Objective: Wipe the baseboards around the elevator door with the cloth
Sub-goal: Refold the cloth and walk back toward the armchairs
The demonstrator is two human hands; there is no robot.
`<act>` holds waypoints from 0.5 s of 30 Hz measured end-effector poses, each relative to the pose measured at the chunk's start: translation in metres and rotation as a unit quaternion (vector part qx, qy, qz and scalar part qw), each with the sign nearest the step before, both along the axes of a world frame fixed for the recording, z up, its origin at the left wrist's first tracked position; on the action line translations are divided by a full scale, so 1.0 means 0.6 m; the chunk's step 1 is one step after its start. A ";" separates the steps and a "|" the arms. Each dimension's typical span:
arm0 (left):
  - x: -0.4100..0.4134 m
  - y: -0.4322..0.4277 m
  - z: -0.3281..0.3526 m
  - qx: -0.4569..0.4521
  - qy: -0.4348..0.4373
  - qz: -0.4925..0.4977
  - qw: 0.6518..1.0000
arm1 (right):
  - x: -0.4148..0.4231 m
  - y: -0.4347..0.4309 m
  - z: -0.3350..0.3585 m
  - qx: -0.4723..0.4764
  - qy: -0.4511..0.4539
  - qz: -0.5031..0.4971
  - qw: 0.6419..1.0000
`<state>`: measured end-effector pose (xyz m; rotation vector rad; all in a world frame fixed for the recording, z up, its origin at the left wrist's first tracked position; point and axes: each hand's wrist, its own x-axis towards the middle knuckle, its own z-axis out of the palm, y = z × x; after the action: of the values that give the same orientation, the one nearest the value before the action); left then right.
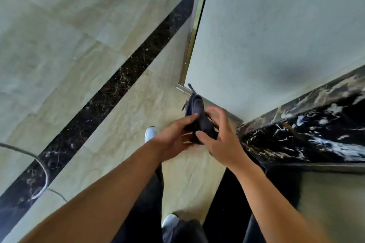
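Note:
A dark blue cloth (198, 112), folded into a narrow bundle, is held in front of me above the floor. My left hand (173, 140) grips its lower left side, thumb on top. My right hand (221, 138) holds the right side with the fingers partly spread around it. Just beyond the cloth, a thin metal baseboard strip (217, 105) runs along the foot of the pale wall (276, 35) up to the corner. A metal vertical trim (192, 31) edges that wall.
A black marble ledge (308, 130) juts out at the right, close to my right wrist. The beige tiled floor (59, 35) has a dark marble band (118, 89) running diagonally. A grey cable (42, 165) loops at the left. My white shoes (150, 133) stand below.

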<state>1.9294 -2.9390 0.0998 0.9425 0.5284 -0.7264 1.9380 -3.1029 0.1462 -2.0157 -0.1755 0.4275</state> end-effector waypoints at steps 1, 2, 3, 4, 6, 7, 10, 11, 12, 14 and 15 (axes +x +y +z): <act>-0.026 0.013 0.046 -0.006 -0.007 0.020 1.000 | -0.024 0.010 0.048 0.038 0.014 -0.008 0.999; -0.044 0.025 0.082 -0.010 -0.014 0.040 0.999 | -0.042 0.021 0.086 0.067 0.026 -0.011 0.997; -0.075 0.045 0.125 -0.016 -0.024 0.053 0.998 | -0.070 0.041 0.129 0.086 0.030 -0.007 0.996; -0.088 0.059 0.151 -0.027 -0.028 0.068 0.997 | -0.081 0.056 0.152 0.101 0.031 -0.007 0.994; -0.131 0.098 0.199 -0.042 -0.037 0.103 0.993 | -0.110 0.096 0.184 0.139 0.048 -0.037 0.988; -0.146 0.117 0.211 -0.051 -0.046 0.118 0.991 | -0.118 0.112 0.190 0.156 0.067 -0.073 0.983; -0.193 0.208 0.225 -0.074 -0.078 0.149 0.983 | -0.133 0.191 0.184 0.196 0.227 -0.113 0.947; -0.208 0.240 0.225 -0.080 -0.087 0.160 0.980 | -0.137 0.220 0.178 0.216 0.296 -0.110 0.924; -0.223 0.275 0.224 -0.085 -0.089 0.169 0.978 | -0.142 0.253 0.172 0.246 0.354 -0.104 0.896; -0.260 0.369 0.218 -0.074 -0.096 0.198 0.973 | -0.151 0.341 0.169 0.287 0.427 -0.089 0.853; -0.281 0.428 0.216 -0.047 -0.092 0.212 0.972 | -0.153 0.400 0.166 0.286 0.439 -0.081 0.848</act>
<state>1.7611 -2.6824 0.2293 0.7647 0.5052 -0.2723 1.8464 -2.8631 0.2459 -1.0877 0.3966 1.0074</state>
